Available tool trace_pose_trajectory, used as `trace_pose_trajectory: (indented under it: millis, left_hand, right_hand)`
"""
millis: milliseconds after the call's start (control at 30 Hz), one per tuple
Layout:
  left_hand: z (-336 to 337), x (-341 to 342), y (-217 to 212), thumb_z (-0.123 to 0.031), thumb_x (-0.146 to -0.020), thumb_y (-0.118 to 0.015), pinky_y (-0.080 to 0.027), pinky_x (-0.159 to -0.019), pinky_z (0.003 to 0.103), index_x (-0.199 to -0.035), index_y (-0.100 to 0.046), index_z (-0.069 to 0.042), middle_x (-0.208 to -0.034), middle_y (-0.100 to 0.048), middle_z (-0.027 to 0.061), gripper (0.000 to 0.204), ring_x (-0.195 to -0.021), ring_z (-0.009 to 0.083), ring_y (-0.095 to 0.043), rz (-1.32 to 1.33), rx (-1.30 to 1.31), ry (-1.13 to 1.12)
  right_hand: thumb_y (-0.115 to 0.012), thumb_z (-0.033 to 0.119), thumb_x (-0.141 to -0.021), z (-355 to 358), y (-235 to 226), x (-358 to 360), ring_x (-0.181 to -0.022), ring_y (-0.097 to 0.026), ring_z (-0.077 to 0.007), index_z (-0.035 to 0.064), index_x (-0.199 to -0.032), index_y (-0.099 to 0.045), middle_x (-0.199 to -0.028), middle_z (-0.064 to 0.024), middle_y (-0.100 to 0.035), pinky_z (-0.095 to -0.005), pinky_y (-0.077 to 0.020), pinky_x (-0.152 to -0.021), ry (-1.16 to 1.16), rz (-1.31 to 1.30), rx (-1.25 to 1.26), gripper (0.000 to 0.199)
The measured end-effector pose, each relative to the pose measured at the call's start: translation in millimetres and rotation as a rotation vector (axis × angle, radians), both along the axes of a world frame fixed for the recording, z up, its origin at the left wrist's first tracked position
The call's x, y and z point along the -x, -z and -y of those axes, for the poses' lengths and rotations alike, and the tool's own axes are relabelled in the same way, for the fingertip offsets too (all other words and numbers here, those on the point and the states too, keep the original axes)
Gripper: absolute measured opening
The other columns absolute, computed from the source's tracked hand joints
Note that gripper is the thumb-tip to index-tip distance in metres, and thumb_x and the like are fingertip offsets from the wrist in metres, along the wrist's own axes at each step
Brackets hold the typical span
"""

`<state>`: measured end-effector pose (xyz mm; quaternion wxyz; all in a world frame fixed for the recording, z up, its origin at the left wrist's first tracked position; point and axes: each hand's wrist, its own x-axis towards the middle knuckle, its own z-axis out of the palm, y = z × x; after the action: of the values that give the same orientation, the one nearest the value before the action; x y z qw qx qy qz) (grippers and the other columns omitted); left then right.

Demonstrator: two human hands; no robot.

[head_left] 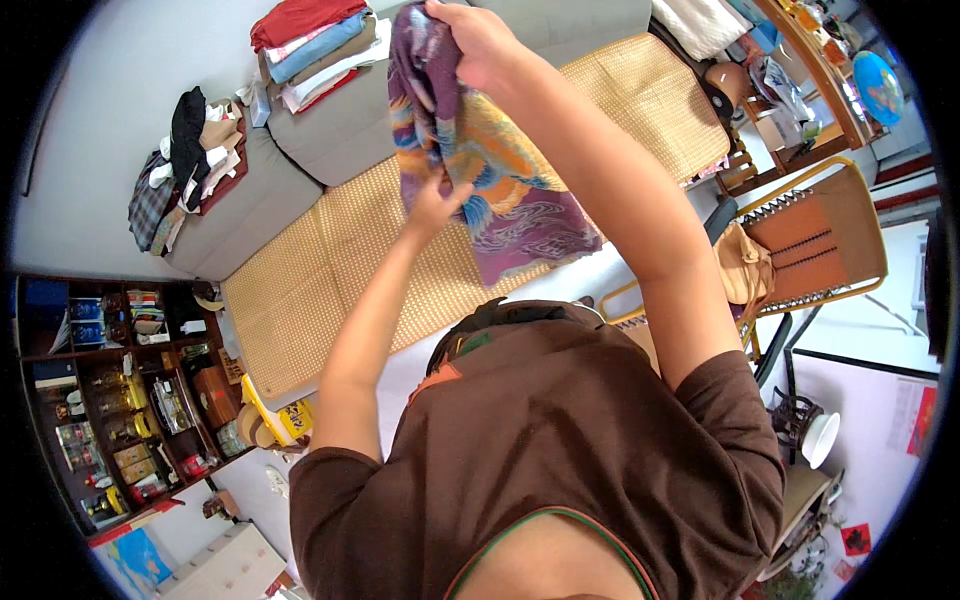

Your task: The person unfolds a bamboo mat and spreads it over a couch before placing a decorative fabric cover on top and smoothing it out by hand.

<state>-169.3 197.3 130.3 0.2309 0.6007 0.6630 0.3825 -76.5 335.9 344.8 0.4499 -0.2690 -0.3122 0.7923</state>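
Observation:
A purple cloth (535, 225) with orange, yellow and blue patterns hangs in front of me, over a woven mat (325, 275). My right hand (480, 45) grips its top, raised high with the arm stretched out. Lower on the cloth's left side, my left hand (432, 208) holds a fold, though some of its fingers are hidden in the fabric. The upper part is bunched and the lower part fans out to the right. Whether the cloth is a garment or a scarf, I cannot tell.
Behind the mat stands a grey sofa (335, 130) bearing a stack of folded clothes (320, 60) and a looser clothes pile (195, 165). A folding chair (820, 235) with a tan bag (743, 265) is at right. Dark shelves (125, 350) line the left.

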Motion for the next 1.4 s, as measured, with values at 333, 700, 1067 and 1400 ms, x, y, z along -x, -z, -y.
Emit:
trace_pose_trajectory:
  millis: [333, 700, 1067, 1400]
  left_hand:
    - [-0.9, 43.6, 57.3, -0.009, -0.082, -0.063, -0.046, -0.081, 0.030, -0.108, -0.061, 0.003, -0.102, -0.065, 0.0095, 0.029, -0.090, 0.0177, -0.061, 0.766, 0.304, -0.055]
    - [-1.6, 150.5, -46.0, -0.006, -0.087, -0.050, -0.044, -0.076, 0.025, -0.115, -0.060, -0.003, -0.094, -0.065, 0.0044, 0.030, -0.085, 0.0129, -0.058, 0.295, 0.009, -0.392]
    - [14.4, 58.6, -91.0, -0.032, -0.098, -0.040, -0.041, -0.092, 0.032, -0.114, -0.052, -0.004, -0.109, -0.058, 0.0059, 0.034, -0.104, 0.0177, -0.054, 1.006, -0.172, -0.375]
    - [91.3, 33.6, -168.2, -0.031, -0.098, -0.036, -0.036, -0.099, 0.037, -0.103, -0.053, -0.003, -0.110, -0.056, 0.0077, 0.033, -0.107, 0.0212, -0.051, 1.300, -0.454, -0.097]
  right_hand:
    - [-0.048, 0.026, -0.094, -30.5, -88.3, -29.1, -0.076, -0.058, -0.0213, 0.0058, -0.095, -0.056, -0.082, -0.0097, -0.060, -0.0332, -0.0499, -0.073, -0.080, -0.296, -0.101, 0.022]
    - [-0.054, 0.018, -0.088, -122.2, 141.4, -246.3, -0.069, -0.055, -0.0168, 0.0034, -0.085, -0.058, -0.085, -0.0080, -0.060, -0.0315, -0.0465, -0.059, 0.181, 0.555, 0.011, 0.016]
    - [-0.056, 0.026, -0.087, 38.8, 288.4, -194.1, -0.071, -0.061, -0.0228, 0.0063, -0.103, -0.064, -0.079, -0.0110, -0.065, -0.0341, -0.0483, -0.065, -0.692, 1.192, -0.980, 0.027]
    - [-0.062, 0.021, -0.082, 44.4, 253.6, -77.4, -0.098, -0.058, -0.0270, 0.0057, -0.134, -0.042, -0.115, -0.0194, -0.057, -0.0340, -0.0464, -0.083, -0.300, 0.980, -0.843, 0.058]
